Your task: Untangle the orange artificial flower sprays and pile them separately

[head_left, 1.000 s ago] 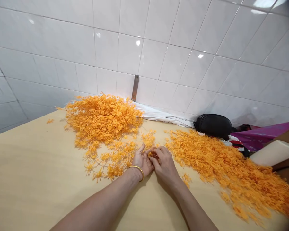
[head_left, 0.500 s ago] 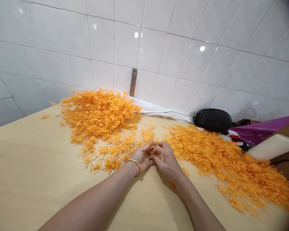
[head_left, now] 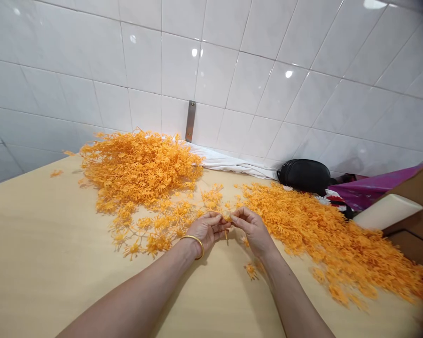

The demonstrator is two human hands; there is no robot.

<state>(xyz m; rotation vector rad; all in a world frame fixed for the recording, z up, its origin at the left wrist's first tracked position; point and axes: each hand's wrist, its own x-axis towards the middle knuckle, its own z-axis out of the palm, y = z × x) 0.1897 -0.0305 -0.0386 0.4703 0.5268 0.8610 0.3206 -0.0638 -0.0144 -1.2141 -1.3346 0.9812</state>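
Observation:
Over the middle of the table, my left hand, with a gold bangle at its wrist, pinches a small orange plastic flower piece. A thin stem hangs down from it below the fingers. From the other side, my right hand is closed on the same piece with thumb and forefinger; the fingertips partly hide it. A loose orange floret lies beside my right wrist. Left of my hands is a tall heap of orange branched plastic sprays, and to the right spreads a long pile of orange florets.
Against the tiled wall lie a white cloth and a black pouch. On the right are purple material, a cream-coloured block-like object and a brown box. The pale table extends left.
My hands were bunched together; now my right hand has drawn slightly right and the piece with its stem shows between the fingertips. The floret by my right wrist now lies plainly on the table.

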